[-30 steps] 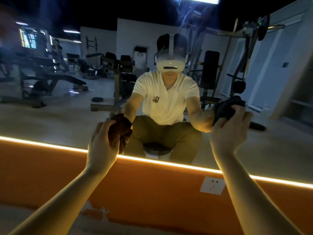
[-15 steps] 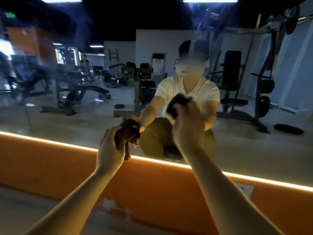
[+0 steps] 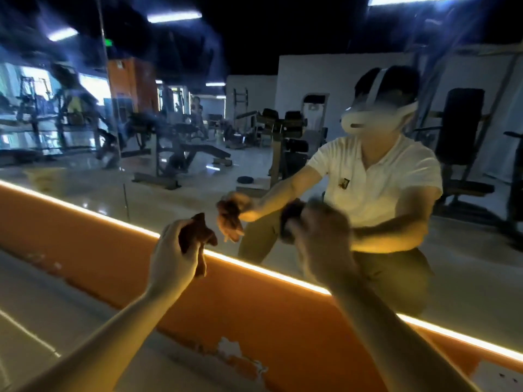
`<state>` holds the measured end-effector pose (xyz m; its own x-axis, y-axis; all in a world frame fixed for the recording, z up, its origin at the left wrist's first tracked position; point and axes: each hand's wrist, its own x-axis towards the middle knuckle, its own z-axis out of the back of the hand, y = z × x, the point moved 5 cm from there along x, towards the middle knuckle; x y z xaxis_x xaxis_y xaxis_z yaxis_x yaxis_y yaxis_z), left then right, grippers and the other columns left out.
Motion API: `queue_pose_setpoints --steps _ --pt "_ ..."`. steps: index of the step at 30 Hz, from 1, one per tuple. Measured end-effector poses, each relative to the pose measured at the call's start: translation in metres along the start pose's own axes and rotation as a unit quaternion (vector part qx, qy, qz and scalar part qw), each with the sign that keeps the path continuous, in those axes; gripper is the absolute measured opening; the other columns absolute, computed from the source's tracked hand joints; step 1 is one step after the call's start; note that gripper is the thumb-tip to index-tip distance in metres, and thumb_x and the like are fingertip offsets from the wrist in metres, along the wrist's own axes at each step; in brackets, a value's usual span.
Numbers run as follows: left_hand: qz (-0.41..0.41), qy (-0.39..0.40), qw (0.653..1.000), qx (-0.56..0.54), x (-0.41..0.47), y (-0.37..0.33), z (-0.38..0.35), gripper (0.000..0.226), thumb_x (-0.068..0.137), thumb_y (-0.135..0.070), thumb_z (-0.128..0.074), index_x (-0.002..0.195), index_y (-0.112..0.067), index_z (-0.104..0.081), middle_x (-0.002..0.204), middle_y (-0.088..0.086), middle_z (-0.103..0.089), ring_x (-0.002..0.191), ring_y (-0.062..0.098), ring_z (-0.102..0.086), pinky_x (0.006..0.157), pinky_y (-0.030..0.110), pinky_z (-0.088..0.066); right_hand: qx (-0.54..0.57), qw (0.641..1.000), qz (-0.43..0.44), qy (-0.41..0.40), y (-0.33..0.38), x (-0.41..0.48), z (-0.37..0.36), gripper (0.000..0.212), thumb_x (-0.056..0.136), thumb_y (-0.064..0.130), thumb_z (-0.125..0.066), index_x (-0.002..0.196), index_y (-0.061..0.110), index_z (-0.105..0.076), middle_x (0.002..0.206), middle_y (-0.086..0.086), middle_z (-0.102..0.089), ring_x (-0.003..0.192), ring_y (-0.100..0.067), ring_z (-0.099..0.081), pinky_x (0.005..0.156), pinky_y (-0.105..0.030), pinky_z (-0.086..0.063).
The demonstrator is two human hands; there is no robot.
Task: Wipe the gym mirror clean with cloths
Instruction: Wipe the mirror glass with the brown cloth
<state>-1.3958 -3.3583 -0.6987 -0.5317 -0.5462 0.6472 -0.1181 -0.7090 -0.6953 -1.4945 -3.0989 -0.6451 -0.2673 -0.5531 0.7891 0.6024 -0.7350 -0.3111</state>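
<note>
Right, from my remote station the feed is mostly filled by the wide wall mirror [image 3: 85, 176]. It reflects a dim gym of benches and machines, and a seated person in a white polo shirt wearing a white headset. Below the glass runs the flat orange wall band [image 3: 93, 250], slanting down toward the right of my view. A thin glowing yellow light strip [image 3: 271, 273] lines the seam between the two.

Both bare forearms reach up from the bottom edge. The right hand [image 3: 322, 241] is smeared by motion blur, so I cannot make out single fingers. It looks closed around a bunched dark cloth [image 3: 291, 219], and that cloth sits at the lower part of the glass, where the reflected forearm meets it. The left hand [image 3: 172, 258] is sharp, with its fingers curled round a crumpled rust-brown cloth [image 3: 198, 236] that has one corner dangling. This cloth hangs in front of the strip, just short of the glass, with a clear gap between it and its own reflection.

Near the foot of the orange band I see a ragged pale patch of peeled paint [image 3: 235, 352]. A white wall socket [image 3: 498, 377] sits at the far lower right.
</note>
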Motion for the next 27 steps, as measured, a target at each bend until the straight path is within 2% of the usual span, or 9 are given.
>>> queue_pose_setpoints --steps 4,6,8,11,16,18,21,25,27 --pt "-0.001 -0.018 1.000 -0.016 0.028 0.015 0.000 0.035 0.095 -0.002 -0.068 0.128 -0.011 -0.059 0.114 -0.008 -0.058 0.105 0.012 -0.061 0.091 0.031 -0.053 0.031 0.965 -0.199 -0.168 -0.036 0.041 0.022 0.030 0.101 0.022 -0.054 0.130 0.016 -0.058 0.130 -0.019 -0.055 0.122 -0.036 -0.054 0.101 -0.046 -0.045" --pt "0.001 -0.021 0.999 -0.043 0.036 0.013 -0.006 0.036 0.095 -0.002 -0.067 0.128 -0.012 -0.059 0.115 -0.006 -0.061 0.104 0.010 -0.062 0.092 0.030 -0.053 0.001 0.978 -0.162 -0.134 -0.015 0.030 -0.003 0.025 0.108 0.031 -0.043 0.120 0.020 -0.062 0.113 -0.014 -0.061 0.107 -0.035 -0.058 0.090 -0.047 -0.047" --pt "-0.013 -0.020 0.999 -0.044 0.038 0.010 -0.014 0.036 0.094 -0.001 -0.068 0.127 -0.013 -0.059 0.115 -0.005 -0.062 0.104 0.010 -0.062 0.092 0.029 -0.052 -0.013 0.999 -0.005 -0.040 0.036 -0.010 -0.046 0.033 0.107 0.026 -0.037 0.105 0.021 -0.070 0.096 -0.007 -0.061 0.091 -0.029 -0.057 0.079 -0.045 -0.044" --pt "-0.037 -0.001 0.999 -0.039 0.044 0.009 -0.022 0.037 0.094 -0.002 -0.069 0.128 -0.014 -0.060 0.119 -0.003 -0.061 0.111 0.012 -0.059 0.093 0.025 -0.048 -0.026 0.989 0.135 0.047 0.072 -0.044 -0.067 0.024 0.086 0.021 -0.062 0.106 0.021 -0.076 0.103 -0.006 -0.063 0.095 -0.023 -0.057 0.083 -0.040 -0.050" --pt "-0.052 -0.001 0.998 -0.034 0.054 0.006 -0.028 0.037 0.096 -0.004 -0.065 0.130 -0.016 -0.058 0.119 -0.007 -0.061 0.109 0.001 -0.056 0.094 0.020 -0.045 -0.017 0.990 -0.067 -0.122 -0.017 0.012 -0.014 0.036 0.095 0.018 -0.061 0.131 0.014 -0.063 0.113 -0.015 -0.053 0.099 -0.033 -0.059 0.083 -0.049 -0.052" --pt "-0.049 -0.005 0.998 -0.045 0.054 0.006 -0.032 0.038 0.096 -0.002 -0.065 0.131 -0.015 -0.058 0.120 -0.005 -0.061 0.110 0.004 -0.056 0.093 0.019 -0.045 -0.014 0.993 -0.053 -0.105 0.002 -0.008 -0.030 0.041 0.089 0.016 -0.071 0.130 0.014 -0.064 0.110 -0.014 -0.049 0.095 -0.033 -0.060 0.081 -0.050 -0.053" --pt "-0.048 -0.011 0.998 -0.048 0.053 0.008 -0.032 0.040 0.094 0.000 -0.065 0.131 -0.015 -0.058 0.120 -0.004 -0.061 0.114 0.011 -0.058 0.095 0.020 -0.044 -0.033 0.997 0.066 -0.014 0.054 -0.038 -0.057 0.042 0.077 0.019 -0.084 0.118 0.017 -0.073 0.105 -0.011 -0.052 0.091 -0.027 -0.060 0.079 -0.042 -0.053" --pt "-0.048 -0.002 0.997 -0.063 0.055 0.009 -0.034 0.042 0.093 0.001 -0.065 0.131 -0.015 -0.057 0.123 -0.001 -0.062 0.117 0.017 -0.059 0.099 0.035 -0.051 -0.037 0.996 -0.040 -0.069 -0.008 -0.012 -0.021 0.043 0.087 0.014 -0.069 0.130 0.014 -0.065 0.115 -0.017 -0.053 0.103 -0.035 -0.059 0.086 -0.052 -0.052" --pt "-0.033 -0.005 0.997 -0.076 0.054 0.009 -0.037 0.042 0.093 0.002 -0.063 0.130 -0.016 -0.057 0.123 0.000 -0.061 0.117 0.016 -0.058 0.098 0.033 -0.050 -0.039 0.996 -0.041 -0.075 -0.016 -0.029 -0.015 0.043 0.089 0.013 -0.068 0.131 0.013 -0.064 0.115 -0.017 -0.050 0.101 -0.035 -0.059 0.086 -0.053 -0.051"
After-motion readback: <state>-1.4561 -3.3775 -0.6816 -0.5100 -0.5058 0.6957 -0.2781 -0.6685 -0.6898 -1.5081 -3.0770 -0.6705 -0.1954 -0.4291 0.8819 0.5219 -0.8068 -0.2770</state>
